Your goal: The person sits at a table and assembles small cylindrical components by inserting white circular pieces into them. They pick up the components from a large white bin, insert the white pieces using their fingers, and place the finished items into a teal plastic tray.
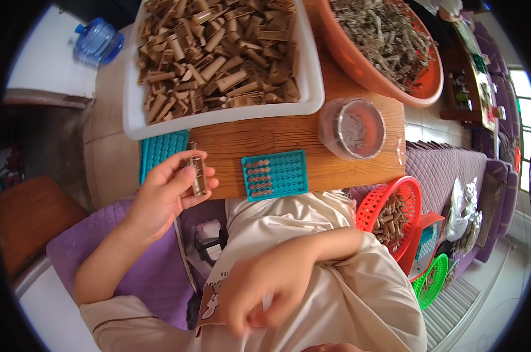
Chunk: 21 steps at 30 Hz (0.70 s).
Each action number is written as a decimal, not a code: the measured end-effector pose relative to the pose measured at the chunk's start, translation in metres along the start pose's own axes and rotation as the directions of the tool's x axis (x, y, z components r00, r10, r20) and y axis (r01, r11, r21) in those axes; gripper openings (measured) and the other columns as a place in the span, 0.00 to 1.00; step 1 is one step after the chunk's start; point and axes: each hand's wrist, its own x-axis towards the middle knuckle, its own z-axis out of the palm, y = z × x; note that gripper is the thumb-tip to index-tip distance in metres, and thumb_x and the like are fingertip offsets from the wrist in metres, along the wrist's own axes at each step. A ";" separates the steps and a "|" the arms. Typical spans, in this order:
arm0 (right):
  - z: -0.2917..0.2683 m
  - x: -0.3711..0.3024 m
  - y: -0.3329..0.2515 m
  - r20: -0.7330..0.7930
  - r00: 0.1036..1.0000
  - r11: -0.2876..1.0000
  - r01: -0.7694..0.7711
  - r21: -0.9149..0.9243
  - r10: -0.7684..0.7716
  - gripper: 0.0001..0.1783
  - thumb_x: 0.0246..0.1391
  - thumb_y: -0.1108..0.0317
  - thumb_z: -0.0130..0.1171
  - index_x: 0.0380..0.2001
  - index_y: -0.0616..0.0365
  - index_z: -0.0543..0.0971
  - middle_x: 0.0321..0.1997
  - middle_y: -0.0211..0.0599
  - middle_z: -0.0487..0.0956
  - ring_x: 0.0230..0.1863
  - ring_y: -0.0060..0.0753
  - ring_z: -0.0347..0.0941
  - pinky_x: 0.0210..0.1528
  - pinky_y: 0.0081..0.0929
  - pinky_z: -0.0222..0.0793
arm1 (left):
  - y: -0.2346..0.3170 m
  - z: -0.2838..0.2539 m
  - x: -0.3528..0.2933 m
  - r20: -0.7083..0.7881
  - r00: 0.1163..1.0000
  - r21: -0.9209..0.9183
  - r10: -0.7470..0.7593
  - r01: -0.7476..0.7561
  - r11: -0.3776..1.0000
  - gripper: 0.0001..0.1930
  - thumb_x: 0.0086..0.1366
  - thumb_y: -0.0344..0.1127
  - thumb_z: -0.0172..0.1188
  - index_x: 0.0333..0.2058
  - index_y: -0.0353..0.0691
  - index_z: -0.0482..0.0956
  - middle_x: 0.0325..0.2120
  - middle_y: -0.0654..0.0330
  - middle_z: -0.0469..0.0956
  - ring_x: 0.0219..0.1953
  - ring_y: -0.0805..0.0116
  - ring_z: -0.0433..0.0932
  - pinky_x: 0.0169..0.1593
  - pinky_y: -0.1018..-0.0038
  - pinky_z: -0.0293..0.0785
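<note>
My left hand (170, 189) is closed around a small brown plastic casing (196, 176), a trough-shaped piece with thin metal-looking parts inside, held upright left of the table's front edge. Low against my shirt, my right hand (271, 287) has bent fingers smeared by motion; whether anything is in them I cannot tell. On the table lies a teal tray (289, 174) with rows of pockets, small round copper-coloured pieces (258, 170) filling its left part. Behind the left hand, a second teal tray (161, 154) sticks out from under a large white bin (230, 120).
Heaped brown casings (218, 58) fill the white bin. An orange basin (421, 97) of tangled greyish pieces and a clear round tub (359, 130) stand at the right. Beyond are a red basket (368, 211), a green basket (428, 296) and purple seating (438, 176).
</note>
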 end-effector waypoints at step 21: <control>-0.077 -0.130 0.012 -0.829 0.553 -0.284 -0.785 -0.551 0.079 0.49 0.24 0.70 0.67 0.55 0.51 0.55 0.56 0.43 0.58 0.57 0.48 0.51 0.56 0.43 0.48 | -0.004 0.004 -0.004 0.156 0.977 0.129 -0.145 0.126 0.984 0.16 0.60 0.31 0.48 0.47 0.39 0.62 0.36 0.58 0.72 0.38 0.70 0.74 0.40 0.76 0.73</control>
